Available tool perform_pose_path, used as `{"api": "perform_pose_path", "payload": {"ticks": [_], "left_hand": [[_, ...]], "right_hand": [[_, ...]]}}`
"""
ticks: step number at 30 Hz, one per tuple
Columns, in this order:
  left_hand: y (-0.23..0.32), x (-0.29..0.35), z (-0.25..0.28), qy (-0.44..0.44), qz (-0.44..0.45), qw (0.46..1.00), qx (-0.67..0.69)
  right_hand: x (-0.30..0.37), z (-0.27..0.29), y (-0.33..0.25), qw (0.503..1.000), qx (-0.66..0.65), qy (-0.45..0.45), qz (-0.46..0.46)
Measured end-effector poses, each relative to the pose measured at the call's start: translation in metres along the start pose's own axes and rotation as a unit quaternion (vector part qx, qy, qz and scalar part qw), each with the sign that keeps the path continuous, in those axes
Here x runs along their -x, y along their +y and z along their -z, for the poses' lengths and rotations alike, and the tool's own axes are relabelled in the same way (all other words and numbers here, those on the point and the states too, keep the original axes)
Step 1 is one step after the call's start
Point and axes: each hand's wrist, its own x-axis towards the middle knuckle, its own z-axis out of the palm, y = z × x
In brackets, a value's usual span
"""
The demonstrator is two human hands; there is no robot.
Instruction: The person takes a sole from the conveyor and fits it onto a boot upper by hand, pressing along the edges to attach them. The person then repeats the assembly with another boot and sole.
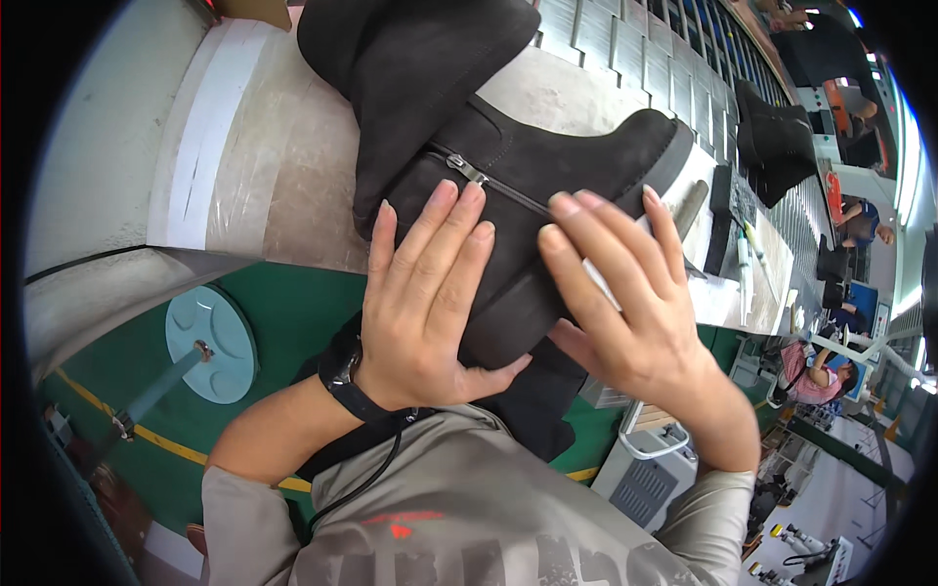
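A black suede-like ankle boot [606, 146] lies on its side at the edge of the workbench, its toe toward the far right and its heel toward me. A metal zipper [467, 168] runs along its upper side. My left hand [420, 322] rests on the boot with its fingers stretched out below the zipper pull and its thumb along the heel. My right hand [630, 313] lies over the sole side, fingers spread and slightly bent, thumb by the heel. Beyond them, another black boot piece [430, 59] lies partly over this boot's shaft.
The workbench [303, 146] has a worn pale top. Behind it runs a slatted metal conveyor [625, 49], with more black footwear [777, 142] on it. Slim pen-like tools [746, 273] lie at the right. A round light-blue stool [210, 342] stands lower left; people work at the far right.
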Motion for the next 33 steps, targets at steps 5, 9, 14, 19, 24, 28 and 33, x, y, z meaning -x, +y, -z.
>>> {"api": "perform_pose_path", "payload": {"ticks": [5, 9, 14, 19, 24, 28, 33], "left_hand": [[0.002, -0.001, -0.009, 0.019, 0.0, 1.0, -0.011], [-0.002, 0.0, -0.01, 0.026, -0.016, 0.999, -0.033], [-0.003, 0.001, -0.009, 0.01, -0.022, 0.999, -0.035], [0.0, -0.002, -0.013, 0.038, -0.005, 0.999, -0.029], [0.0, -0.001, -0.013, 0.042, 0.001, 0.999, -0.021], [0.0, 0.0, -0.013, 0.043, -0.001, 0.999, -0.016], [-0.001, 0.0, -0.014, 0.057, 0.005, 0.998, -0.009]], "right_hand": [[-0.002, -0.023, 0.018, 0.991, 0.011, 0.084, 0.104], [-0.016, -0.027, 0.033, 0.984, -0.094, 0.083, 0.127], [-0.016, -0.024, 0.038, 0.98, -0.144, 0.049, 0.126], [-0.014, -0.027, 0.042, 0.973, -0.156, 0.079, 0.153], [-0.018, -0.028, 0.04, 0.975, -0.155, 0.076, 0.14], [-0.02, -0.025, 0.039, 0.977, -0.151, 0.069, 0.137], [-0.02, -0.019, 0.028, 0.988, -0.066, 0.03, 0.135]]}}
